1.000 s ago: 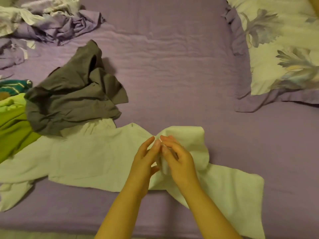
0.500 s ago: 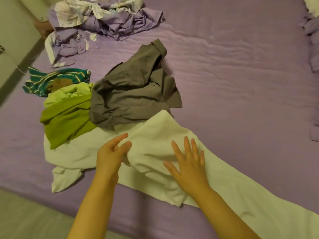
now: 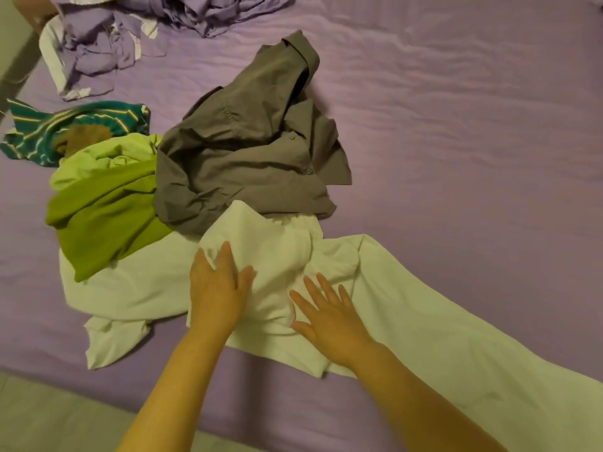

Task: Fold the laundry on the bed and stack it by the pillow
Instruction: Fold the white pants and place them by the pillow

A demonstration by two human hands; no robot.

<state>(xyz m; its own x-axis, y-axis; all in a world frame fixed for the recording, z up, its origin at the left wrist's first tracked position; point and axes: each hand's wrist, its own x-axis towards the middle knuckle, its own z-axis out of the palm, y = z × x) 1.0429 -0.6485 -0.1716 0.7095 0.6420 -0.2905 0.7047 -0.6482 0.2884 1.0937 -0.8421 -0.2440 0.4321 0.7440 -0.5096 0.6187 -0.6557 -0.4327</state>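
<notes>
While both hands lie flat on the pale cloth, neither one grasps anything. The left hand rests palm down with straight fingers on a raised fold of the white garment, its fingertips pointing toward 12 o'clock. The right hand lies just beside it at about 4 o'clock of the left, fingers spread and relaxed, pressing on the same garment and pointing toward 11 o'clock. Between the two hands the cloth bunches into a soft ridge.

That white garment sprawls across the near part of the purple bedsheet, one long panel running off toward 4 o'clock and out of view, another crumpled end trailing to 8 o'clock near the edge of the bed. Whether it is trousers or a shirt is hard to tell from these folds.

At 12 o'clock of the hands a grey buttoned shirt sits in a heap, its lower hem overlapping the top of the white garment. Touching it at 9 o'clock lies a green garment, partly over the white cloth. Beyond that, toward 10 o'clock, is a teal striped piece with something brown on it. Well apart at 11 o'clock, near the far edge of the bed, a pile of lilac bedding lies rumpled. A strip of pale floor shows at 7 o'clock.
</notes>
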